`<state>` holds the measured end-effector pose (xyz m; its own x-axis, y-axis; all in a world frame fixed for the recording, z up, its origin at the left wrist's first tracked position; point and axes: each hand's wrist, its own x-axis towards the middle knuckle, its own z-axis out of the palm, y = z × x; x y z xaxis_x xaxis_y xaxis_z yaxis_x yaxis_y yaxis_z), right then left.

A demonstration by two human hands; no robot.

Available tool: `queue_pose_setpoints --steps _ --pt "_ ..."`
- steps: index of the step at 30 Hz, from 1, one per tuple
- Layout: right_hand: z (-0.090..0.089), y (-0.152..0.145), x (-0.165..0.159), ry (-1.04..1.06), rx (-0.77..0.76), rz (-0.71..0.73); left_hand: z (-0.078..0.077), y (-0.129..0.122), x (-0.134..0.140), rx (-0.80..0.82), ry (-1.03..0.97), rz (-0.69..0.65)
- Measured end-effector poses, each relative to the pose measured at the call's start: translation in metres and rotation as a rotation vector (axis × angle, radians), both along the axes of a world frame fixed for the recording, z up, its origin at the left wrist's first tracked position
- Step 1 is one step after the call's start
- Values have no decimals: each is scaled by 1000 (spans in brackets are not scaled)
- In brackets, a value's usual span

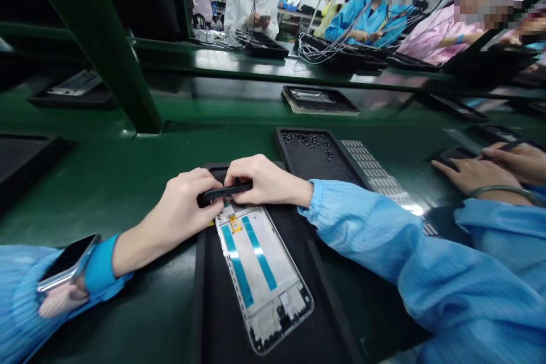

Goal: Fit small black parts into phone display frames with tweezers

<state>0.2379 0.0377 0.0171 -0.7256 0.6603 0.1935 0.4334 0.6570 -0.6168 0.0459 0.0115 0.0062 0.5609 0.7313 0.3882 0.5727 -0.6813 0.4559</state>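
Head view: left fingers (pixel 203 183) and right fingers (pixel 237 169) grip one bar (pixel 229 190) over one two-striped phone frame (pixel 251 264).

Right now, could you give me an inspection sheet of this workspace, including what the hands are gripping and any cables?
Surface: green bench, shiny in places.
Job's things: phone frame with two blue strips, lying on a black tray.
Clutter: small dark parts in a second tray; patterned sheet beside it.
Grip: left hand and right hand pinch opposite ends of a black bar at the frame's far end; contact with the frame unclear.
Cables: white cables, tangled across the bench.
Surroundings: co-worker's hands at right; people opposite.
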Motion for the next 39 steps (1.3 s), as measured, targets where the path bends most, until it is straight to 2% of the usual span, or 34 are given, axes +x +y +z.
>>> queue_pose_setpoints --steps 8,12,18,22,24,27,29,33,39 --pt "-4 -2 -3 -44 95 48 1 -2 2 17 1 -18" --pt "-3 -8 -5 -106 156 38 2 0 1 93 49 -89" --pt "1 -12 2 -246 258 104 7 -1 -3 234 179 -240" --pt "-3 -11 6 -262 319 141 8 -5 -4 255 241 -259" --pt "-6 -9 6 -153 266 100 5 -5 -5 222 189 -233" --pt "-6 -6 4 8 107 1 -1 -4 -4 134 67 -120" --pt "-4 -5 2 44 42 -50 -4 -4 -3 81 15 -43" --pt "-1 -6 -1 43 7 -67 -4 -2 -2 42 -18 13" --pt "-5 -10 -3 40 32 -69 -4 0 -4 -49 -55 18"
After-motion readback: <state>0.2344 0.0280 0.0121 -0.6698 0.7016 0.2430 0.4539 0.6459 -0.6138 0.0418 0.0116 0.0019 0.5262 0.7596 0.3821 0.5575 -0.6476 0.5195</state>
